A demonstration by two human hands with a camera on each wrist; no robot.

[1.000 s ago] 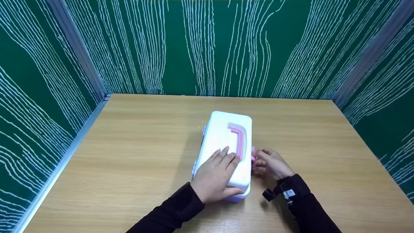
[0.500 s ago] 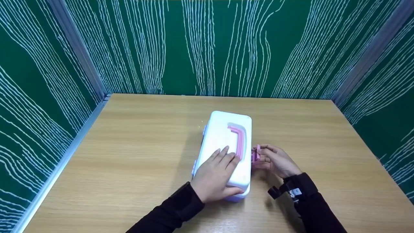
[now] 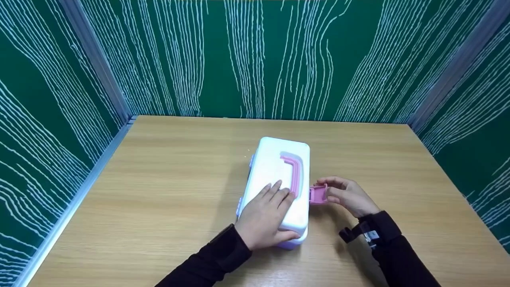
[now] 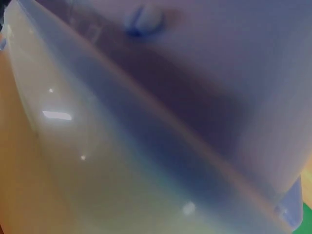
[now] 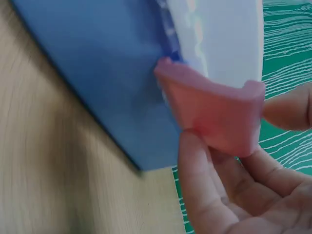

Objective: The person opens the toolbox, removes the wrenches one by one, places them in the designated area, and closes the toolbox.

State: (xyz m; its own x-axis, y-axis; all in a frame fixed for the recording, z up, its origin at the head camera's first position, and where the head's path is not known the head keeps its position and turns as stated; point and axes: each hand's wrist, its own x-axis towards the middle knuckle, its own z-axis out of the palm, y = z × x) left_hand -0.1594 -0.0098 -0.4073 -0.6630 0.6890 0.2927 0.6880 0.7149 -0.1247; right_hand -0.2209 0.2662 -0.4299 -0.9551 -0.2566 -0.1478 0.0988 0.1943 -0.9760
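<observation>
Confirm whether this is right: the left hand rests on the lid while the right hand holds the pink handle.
Not quite: the right hand holds the pink latch, not the handle, which lies in a recess in the lid. The head view shows this. The left hand does rest on the lid.
</observation>
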